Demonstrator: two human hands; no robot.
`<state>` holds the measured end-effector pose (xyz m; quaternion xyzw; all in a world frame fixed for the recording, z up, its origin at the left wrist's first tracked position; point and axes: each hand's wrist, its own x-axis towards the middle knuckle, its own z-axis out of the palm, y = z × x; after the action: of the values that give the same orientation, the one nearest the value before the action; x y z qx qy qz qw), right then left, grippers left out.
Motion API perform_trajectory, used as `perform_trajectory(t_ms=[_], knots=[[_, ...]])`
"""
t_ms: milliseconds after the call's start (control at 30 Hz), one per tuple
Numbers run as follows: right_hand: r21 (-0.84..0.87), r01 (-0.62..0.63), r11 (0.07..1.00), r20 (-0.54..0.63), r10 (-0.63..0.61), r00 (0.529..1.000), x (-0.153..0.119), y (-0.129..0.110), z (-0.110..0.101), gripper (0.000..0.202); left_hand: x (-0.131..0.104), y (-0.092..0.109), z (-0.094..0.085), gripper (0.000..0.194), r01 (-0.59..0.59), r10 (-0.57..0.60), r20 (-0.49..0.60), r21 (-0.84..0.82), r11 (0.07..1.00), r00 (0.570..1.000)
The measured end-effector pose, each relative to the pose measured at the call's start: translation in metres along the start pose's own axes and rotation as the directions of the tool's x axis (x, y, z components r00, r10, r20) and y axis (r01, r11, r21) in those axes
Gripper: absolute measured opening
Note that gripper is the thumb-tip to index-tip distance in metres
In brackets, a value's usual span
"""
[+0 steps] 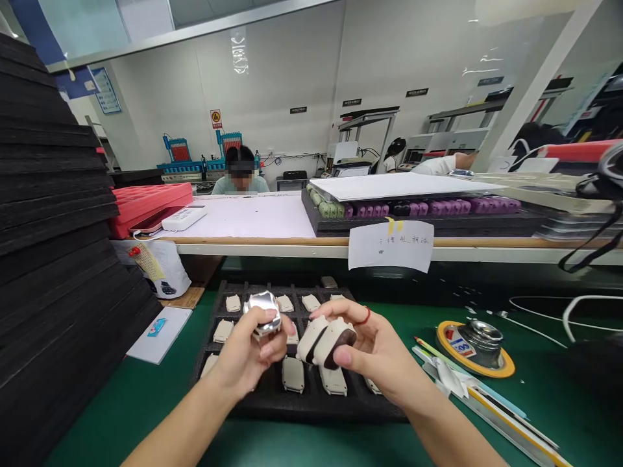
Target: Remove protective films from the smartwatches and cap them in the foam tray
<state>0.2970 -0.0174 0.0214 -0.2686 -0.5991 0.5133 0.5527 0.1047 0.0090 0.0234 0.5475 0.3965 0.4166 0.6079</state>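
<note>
Left hand (pixel 253 350) pinches a silver case (pixel 264 308), right hand (pixel 377 340) grips two cream cases (pixel 327 342) nearby.

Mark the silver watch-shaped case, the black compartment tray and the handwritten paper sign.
Silver watch-shaped case (pixel 261 303): head view, on its shiny upper face.
Black compartment tray (pixel 316 408): head view, on its bare front rim.
Handwritten paper sign (pixel 390 251): head view, near its middle.

Pale wall (pixel 272 84), slanting metal rail (pixel 195 31), white shelf (pixel 253 217), green worktop (pixel 350 444), leaning post (pixel 538 87)
</note>
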Motion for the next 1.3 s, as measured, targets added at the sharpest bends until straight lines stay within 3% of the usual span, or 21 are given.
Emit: perform_trajectory(t_ms=[133, 233, 333, 400, 500, 633, 733, 933, 1100, 1300], knots=[[-0.122, -0.027, 0.992, -0.003, 0.027, 1.0, -0.004, 0.003, 0.001, 0.042, -0.01, -0.013, 0.01, 0.02, 0.219, -0.207, 0.077, -0.442, 0.87, 0.975], [-0.207, -0.109, 0.972, -0.024, 0.106, 0.994, -0.001, 0.011, -0.001, 0.039, -0.009, -0.017, 0.011, 0.036, 0.359, -0.3, 0.198, -0.472, 0.805, 0.933], [-0.322, -0.118, 0.939, -0.046, 0.109, 0.993, 0.002, 0.014, -0.002, 0.028, -0.01, -0.018, 0.01, 0.055, 0.432, -0.31, 0.319, -0.46, 0.776, 0.896], [-0.408, -0.087, 0.909, -0.003, 0.094, 0.996, 0.001, 0.014, 0.001, 0.037, -0.013, -0.018, 0.011, 0.053, 0.396, -0.281, 0.303, -0.443, 0.805, 0.911], [-0.57, 0.034, 0.821, 0.094, 0.024, 0.995, -0.007, 0.015, 0.008, 0.075, -0.017, -0.017, 0.013, 0.041, 0.342, -0.249, 0.265, -0.4, 0.851, 0.931], [-0.653, 0.246, 0.716, 0.2, -0.151, 0.968, -0.015, 0.019, 0.016, 0.088, -0.023, -0.011, 0.012, 0.037, 0.403, -0.264, 0.341, -0.449, 0.797, 0.902], [-0.597, 0.3, 0.744, 0.234, -0.197, 0.952, -0.015, 0.017, 0.018, 0.092, -0.03, -0.008, 0.009, 0.042, 0.401, -0.214, 0.417, -0.435, 0.806, 0.884], [-0.491, 0.315, 0.812, 0.231, -0.227, 0.946, -0.015, 0.011, 0.019, 0.1, -0.039, -0.009, 0.01, 0.051, 0.272, -0.173, 0.306, -0.318, 0.908, 0.936], [-0.442, 0.304, 0.844, 0.228, -0.222, 0.948, -0.015, 0.014, 0.019, 0.102, -0.036, -0.01, 0.012, 0.058, 0.246, -0.167, 0.284, -0.271, 0.93, 0.944], [-0.379, 0.305, 0.874, 0.221, -0.234, 0.947, -0.016, 0.019, 0.018, 0.094, -0.035, -0.006, 0.015, 0.058, 0.187, -0.156, 0.272, -0.093, 0.978, 0.95]])
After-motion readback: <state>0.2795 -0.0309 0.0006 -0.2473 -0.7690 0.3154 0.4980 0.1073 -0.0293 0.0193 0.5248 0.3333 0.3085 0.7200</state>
